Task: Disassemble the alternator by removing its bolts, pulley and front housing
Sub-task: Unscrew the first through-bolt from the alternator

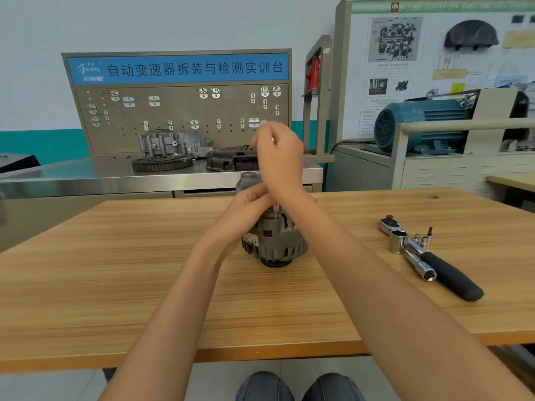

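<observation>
— Status? Your alternator (273, 238) stands mid-worktop (115, 270), housing apparently still joined.

— Grip? Your right hand (279, 157) pinches a long bolt (274, 211), partly drawn; left hand (249, 204) steadies the top. Pulley hidden underneath; ratchet (428, 259) lies right.

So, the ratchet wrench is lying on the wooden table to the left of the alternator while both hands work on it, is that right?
Not quite: the head view shows the ratchet wrench lying to the right of the alternator, on the wooden table, while the left hand and right hand work on it.
</observation>
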Tool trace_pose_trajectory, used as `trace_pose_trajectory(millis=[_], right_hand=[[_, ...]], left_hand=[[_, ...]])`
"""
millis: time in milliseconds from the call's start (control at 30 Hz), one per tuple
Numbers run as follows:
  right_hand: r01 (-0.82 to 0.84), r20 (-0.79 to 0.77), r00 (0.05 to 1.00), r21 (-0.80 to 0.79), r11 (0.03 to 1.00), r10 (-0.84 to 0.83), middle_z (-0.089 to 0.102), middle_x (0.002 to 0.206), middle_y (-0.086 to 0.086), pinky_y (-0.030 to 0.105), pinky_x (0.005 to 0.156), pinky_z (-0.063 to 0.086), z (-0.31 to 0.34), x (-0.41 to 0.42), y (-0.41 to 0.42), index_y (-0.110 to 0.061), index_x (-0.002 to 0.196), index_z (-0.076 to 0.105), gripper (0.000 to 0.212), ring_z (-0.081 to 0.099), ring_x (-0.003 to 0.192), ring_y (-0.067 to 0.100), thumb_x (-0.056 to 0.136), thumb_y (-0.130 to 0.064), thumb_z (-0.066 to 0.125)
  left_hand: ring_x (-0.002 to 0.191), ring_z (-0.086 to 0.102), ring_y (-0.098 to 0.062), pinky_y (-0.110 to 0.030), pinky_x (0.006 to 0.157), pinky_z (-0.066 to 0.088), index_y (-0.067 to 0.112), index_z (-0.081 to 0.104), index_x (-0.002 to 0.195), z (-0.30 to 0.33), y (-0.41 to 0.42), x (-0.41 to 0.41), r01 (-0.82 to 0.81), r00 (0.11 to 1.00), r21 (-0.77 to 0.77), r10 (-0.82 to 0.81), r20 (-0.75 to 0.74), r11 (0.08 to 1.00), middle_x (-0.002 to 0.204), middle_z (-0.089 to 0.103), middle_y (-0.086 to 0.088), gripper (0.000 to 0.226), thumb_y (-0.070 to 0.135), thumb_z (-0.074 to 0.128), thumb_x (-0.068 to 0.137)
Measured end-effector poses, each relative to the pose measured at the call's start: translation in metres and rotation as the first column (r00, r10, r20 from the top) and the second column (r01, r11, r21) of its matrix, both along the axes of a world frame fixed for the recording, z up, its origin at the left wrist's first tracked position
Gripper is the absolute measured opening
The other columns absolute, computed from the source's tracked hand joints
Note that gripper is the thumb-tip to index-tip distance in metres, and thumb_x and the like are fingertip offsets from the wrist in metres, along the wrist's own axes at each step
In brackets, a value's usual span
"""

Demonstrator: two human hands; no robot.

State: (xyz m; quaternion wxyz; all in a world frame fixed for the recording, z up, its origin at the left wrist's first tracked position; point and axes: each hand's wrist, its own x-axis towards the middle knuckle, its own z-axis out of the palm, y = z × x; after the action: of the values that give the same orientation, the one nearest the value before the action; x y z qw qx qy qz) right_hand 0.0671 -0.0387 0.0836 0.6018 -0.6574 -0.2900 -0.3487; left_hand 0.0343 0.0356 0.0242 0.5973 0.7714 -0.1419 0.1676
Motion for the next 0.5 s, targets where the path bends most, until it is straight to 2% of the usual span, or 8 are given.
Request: trace_pose_trajectory(millis=[67, 100, 167, 267, 333, 367, 433, 500], right_hand=[[-0.311, -0.221, 0.912, 0.18, 0.933, 0.346, 0.055, 0.06, -0.001, 0.022, 0.076, 0.042, 0.007, 0.002, -0.007, -0.011, 0.055, 0.05, 0.045, 0.054, 0.066, 0.007, 0.098, -0.018, 0.038], [-0.408, -0.269, 0.835, 0.282, 0.868, 0.48, 0.056, 0.057, -0.002, 0.026, 0.086, 0.043, 0.009, 0.004, -0.01, -0.012, 0.054, 0.048, 0.048, 0.057, 0.068, 0.008, 0.099, -0.021, 0.036], [-0.467, -0.271, 0.768, 0.382, 0.797, 0.58, 0.057, 0.057, -0.001, 0.033, 0.092, 0.045, 0.01, 0.01, -0.011, -0.012, 0.055, 0.047, 0.049, 0.061, 0.073, 0.013, 0.1, -0.022, 0.033], [-0.295, -0.173, 0.927, 0.209, 0.932, 0.333, 0.054, 0.061, -0.001, 0.014, 0.068, 0.045, 0.004, 0.006, -0.006, -0.013, 0.059, 0.051, 0.047, 0.054, 0.065, 0.006, 0.101, -0.021, 0.033], [-0.117, 0.02, 0.993, 0.065, 0.991, 0.116, 0.051, 0.06, 0.001, 0.024, 0.063, 0.044, -0.004, 0.003, -0.002, -0.009, 0.061, 0.052, 0.045, 0.05, 0.06, 0.01, 0.101, -0.019, 0.035], [0.006, 0.139, 0.99, 0.015, 1.0, -0.008, 0.049, 0.061, 0.003, 0.03, 0.062, 0.042, -0.007, 0.002, 0.001, -0.007, 0.062, 0.052, 0.042, 0.048, 0.061, 0.015, 0.1, -0.018, 0.037], [0.263, 0.329, 0.909, 0.022, 0.964, -0.256, 0.044, 0.063, 0.001, 0.032, 0.063, 0.037, -0.013, 0.0, 0.008, -0.006, 0.064, 0.053, 0.035, 0.043, 0.062, 0.017, 0.096, -0.016, 0.042], [0.407, 0.377, 0.835, 0.067, 0.911, -0.4, 0.045, 0.064, 0.002, 0.032, 0.067, 0.036, -0.013, -0.002, 0.012, -0.004, 0.066, 0.058, 0.034, 0.043, 0.064, 0.018, 0.095, -0.015, 0.044]], left_hand=[[0.096, 0.066, -0.004, -0.018, 0.078, 0.05, 0.029, 0.069, 0.102, 0.003, 0.005, 0.0, 0.064, 0.997, 0.034, -0.063, -0.05, 0.997, 0.099, 0.073, 0.011, 0.018, 0.031, 0.052, 0.095], [0.099, 0.066, -0.007, -0.017, 0.079, 0.05, 0.026, 0.069, 0.105, 0.006, 0.007, 0.0, 0.088, 0.994, 0.06, -0.084, -0.068, 0.994, 0.103, 0.072, 0.008, 0.021, 0.031, 0.051, 0.095], [0.099, 0.067, -0.01, -0.017, 0.079, 0.05, 0.022, 0.07, 0.104, 0.011, 0.011, -0.001, 0.115, 0.991, 0.108, -0.107, -0.082, 0.987, 0.103, 0.073, 0.005, 0.023, 0.028, 0.049, 0.097], [0.092, 0.069, -0.007, -0.015, 0.079, 0.05, 0.025, 0.072, 0.092, 0.02, 0.013, -0.003, 0.141, 0.99, 0.184, -0.134, -0.051, 0.973, 0.094, 0.074, 0.006, 0.022, 0.019, 0.051, 0.096], [0.082, 0.069, -0.005, -0.012, 0.072, 0.05, 0.026, 0.073, 0.078, 0.02, 0.016, -0.001, 0.136, 0.991, 0.182, -0.136, -0.016, 0.974, 0.082, 0.074, 0.007, 0.03, 0.011, 0.053, 0.094], [0.074, 0.069, -0.004, -0.012, 0.066, 0.049, 0.025, 0.072, 0.07, 0.017, 0.017, 0.0, 0.118, 0.993, 0.152, -0.119, -0.005, 0.981, 0.075, 0.073, 0.007, 0.035, 0.006, 0.053, 0.093], [0.056, 0.061, -0.007, -0.016, 0.053, 0.044, 0.022, 0.064, 0.054, 0.008, 0.018, 0.003, 0.034, 0.999, 0.1, -0.037, 0.033, 0.994, 0.058, 0.066, 0.008, 0.044, 0.001, 0.053, 0.091], [0.047, 0.05, -0.007, -0.017, 0.047, 0.036, 0.023, 0.056, 0.045, 0.001, 0.017, 0.006, -0.05, 0.998, 0.094, 0.046, 0.053, 0.994, 0.047, 0.056, 0.008, 0.05, -0.002, 0.053, 0.089]])
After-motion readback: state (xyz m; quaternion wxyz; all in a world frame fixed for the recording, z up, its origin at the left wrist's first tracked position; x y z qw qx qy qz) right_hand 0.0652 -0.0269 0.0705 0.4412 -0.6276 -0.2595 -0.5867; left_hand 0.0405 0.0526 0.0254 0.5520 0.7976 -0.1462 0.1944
